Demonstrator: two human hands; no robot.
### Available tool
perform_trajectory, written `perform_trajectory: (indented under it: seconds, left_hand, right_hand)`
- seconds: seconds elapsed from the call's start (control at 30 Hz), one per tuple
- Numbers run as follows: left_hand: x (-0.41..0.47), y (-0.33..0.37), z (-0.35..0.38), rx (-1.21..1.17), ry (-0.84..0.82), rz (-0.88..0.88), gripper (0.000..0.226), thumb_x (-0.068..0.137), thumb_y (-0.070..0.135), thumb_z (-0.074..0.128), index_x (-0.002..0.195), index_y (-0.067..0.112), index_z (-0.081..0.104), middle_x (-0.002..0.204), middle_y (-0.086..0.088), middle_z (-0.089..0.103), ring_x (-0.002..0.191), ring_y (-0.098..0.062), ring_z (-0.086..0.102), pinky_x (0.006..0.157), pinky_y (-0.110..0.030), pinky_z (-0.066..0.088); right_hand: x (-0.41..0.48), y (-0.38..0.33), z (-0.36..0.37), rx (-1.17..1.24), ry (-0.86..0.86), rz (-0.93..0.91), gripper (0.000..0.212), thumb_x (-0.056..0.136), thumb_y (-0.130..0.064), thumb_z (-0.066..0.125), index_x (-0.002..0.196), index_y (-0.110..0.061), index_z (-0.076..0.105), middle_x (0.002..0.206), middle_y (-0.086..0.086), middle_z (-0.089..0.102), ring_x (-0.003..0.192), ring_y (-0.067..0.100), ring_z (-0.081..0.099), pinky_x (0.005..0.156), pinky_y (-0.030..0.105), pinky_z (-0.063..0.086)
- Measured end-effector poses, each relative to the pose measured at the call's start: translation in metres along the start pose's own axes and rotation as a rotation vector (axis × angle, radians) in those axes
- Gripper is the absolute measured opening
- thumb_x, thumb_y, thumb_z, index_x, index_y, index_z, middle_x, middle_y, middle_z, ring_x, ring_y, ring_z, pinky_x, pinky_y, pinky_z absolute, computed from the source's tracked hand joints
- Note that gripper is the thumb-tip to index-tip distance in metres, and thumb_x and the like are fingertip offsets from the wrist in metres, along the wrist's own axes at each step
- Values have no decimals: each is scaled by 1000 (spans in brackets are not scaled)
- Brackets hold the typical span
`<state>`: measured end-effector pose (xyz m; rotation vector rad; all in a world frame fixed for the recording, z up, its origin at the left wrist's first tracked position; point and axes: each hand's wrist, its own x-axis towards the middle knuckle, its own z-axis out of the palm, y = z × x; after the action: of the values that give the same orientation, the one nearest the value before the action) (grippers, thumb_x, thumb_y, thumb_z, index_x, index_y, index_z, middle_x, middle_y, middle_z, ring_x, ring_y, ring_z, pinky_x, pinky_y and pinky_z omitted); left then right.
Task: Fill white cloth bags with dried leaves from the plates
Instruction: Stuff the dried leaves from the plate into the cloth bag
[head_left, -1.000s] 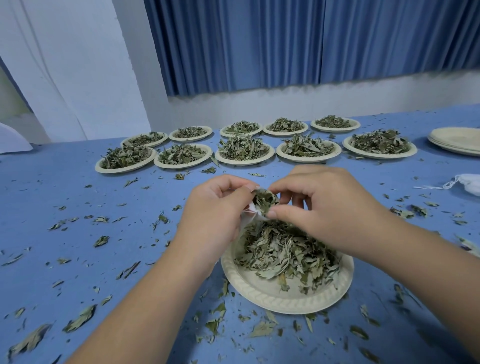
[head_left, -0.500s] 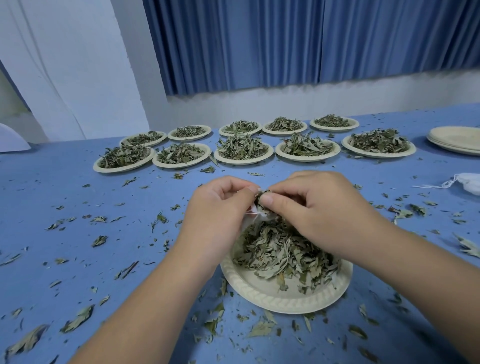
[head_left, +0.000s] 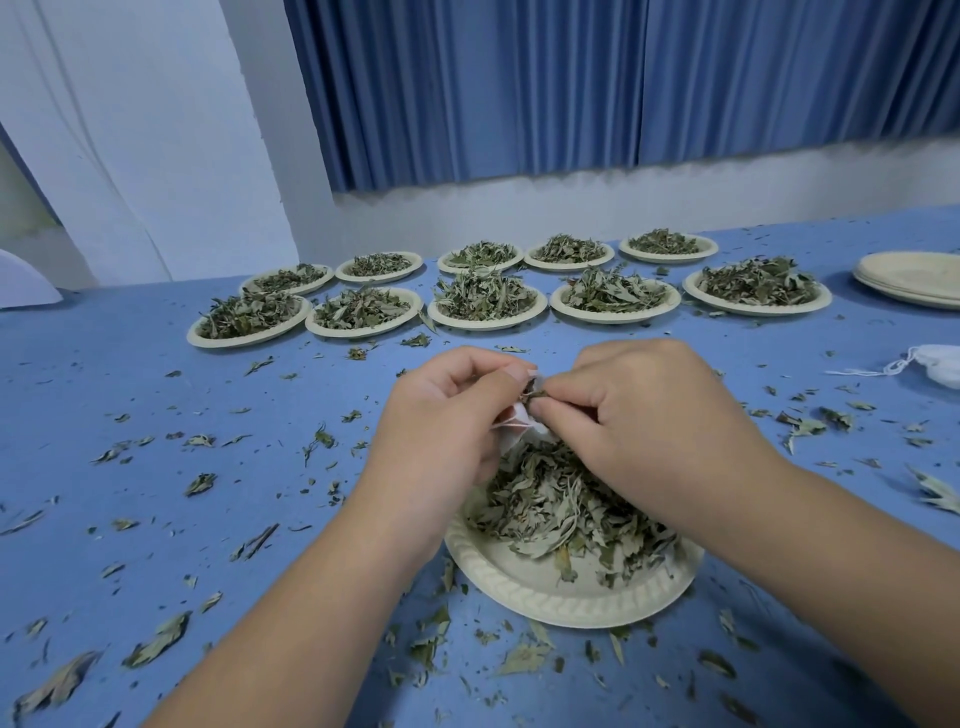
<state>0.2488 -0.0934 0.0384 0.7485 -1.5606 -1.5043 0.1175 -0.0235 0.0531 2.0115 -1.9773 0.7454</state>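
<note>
1. The blue tabletop (head_left: 130, 415) is carrying everything, and leaf bits are lying all over it.
2. Ten far plates (head_left: 249, 340) of leaves are sitting in two rows at the back.
3. The near plate (head_left: 571, 603) is sitting under both hands and holding a heap of dried leaves (head_left: 561, 509).
4. The left hand (head_left: 447, 426) is curling around the white cloth bag (head_left: 511, 431) and holding it just above the heap.
5. The right hand (head_left: 654, 415) is pinching a few dried leaves at the top of the bag, right beside the left fingertips.
6. The bag is peeking out between the two hands and is mostly hidden.

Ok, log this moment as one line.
left hand holds cloth bag | right hand pinches leaves at bag mouth | above near plate
</note>
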Motion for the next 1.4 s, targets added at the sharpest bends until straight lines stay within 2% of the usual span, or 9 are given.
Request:
perform_trajectory:
  seconds: [0.17, 0.33, 0.5, 0.7, 0.87, 0.97, 1.23, 1.33, 1.4]
  left_hand:
    - [0, -2, 1, -2, -32, -8, 10, 92, 13, 60, 86, 10, 67, 46, 8, 49, 34, -4, 30, 35, -16, 24]
    - [2, -3, -1, -22, -9, -4, 12, 92, 13, 61, 82, 11, 67, 46, 6, 48, 34, -6, 27, 35, -15, 24]
    - [2, -4, -1, -29, -37, -1, 12, 93, 12, 60, 84, 9, 67, 47, 6, 49, 34, -6, 26, 35, -16, 22]
    - [2, -5, -1, -44, -53, -4, 13, 92, 13, 62, 83, 9, 70, 55, 0, 50, 36, -6, 26, 36, -16, 22]
    - [3, -3, -5, -82, -21, 20, 16, 92, 13, 61, 80, 16, 71, 48, 7, 49, 36, -6, 25, 36, -16, 23]
    - [3, -2, -6, -124, -20, 20, 16, 93, 11, 60, 81, 14, 70, 45, 9, 45, 36, -6, 23, 36, -16, 22]
    - [2, -2, -3, -202, -100, -23, 20, 92, 8, 59, 76, 13, 71, 53, 0, 49, 37, -6, 24, 33, -15, 22]
    - [2, -1, -3, -214, -109, -23, 16, 92, 8, 58, 81, 9, 70, 53, 0, 48, 37, -6, 23, 33, -15, 21]
    - [3, 0, -3, -240, -114, -20, 21, 92, 7, 58, 77, 11, 72, 53, 0, 48, 36, -5, 23, 33, -15, 21]
  right_hand:
    - [1, 2, 0, 31, -73, 14, 30, 95, -36, 47, 83, -21, 69, 72, -5, 51, 76, 14, 51, 73, 33, 43]
    - [1, 6, 2, 253, -68, 73, 40, 91, -41, 45, 78, -14, 72, 67, 0, 54, 76, 9, 49, 64, 21, 36]
    - [1, 7, 5, 296, -2, 147, 24, 87, -37, 60, 74, -24, 75, 62, -2, 55, 74, 6, 49, 63, 24, 37]
    - [3, 6, 10, 245, 74, 140, 25, 86, -31, 62, 69, -16, 73, 57, 4, 57, 63, 17, 52, 60, 30, 39]
    - [-1, 6, 8, 499, 90, 145, 8, 82, -28, 69, 88, -26, 74, 67, -6, 65, 60, 7, 57, 60, 19, 46]
    - [0, 8, 8, 557, 76, 152, 21, 77, -23, 76, 97, -28, 73, 70, -11, 67, 64, 1, 61, 66, 17, 50]
    - [2, 7, 10, 345, 187, 52, 5, 77, -22, 76, 80, -25, 78, 70, -8, 61, 70, 6, 54, 64, 25, 41]
    - [3, 7, 12, 380, 206, 61, 2, 75, -24, 78, 76, -26, 77, 73, -9, 52, 69, 2, 47, 61, 13, 33]
    - [5, 7, 12, 493, 226, 129, 11, 67, -30, 80, 72, -32, 71, 77, -12, 45, 67, -1, 44, 61, 9, 32]
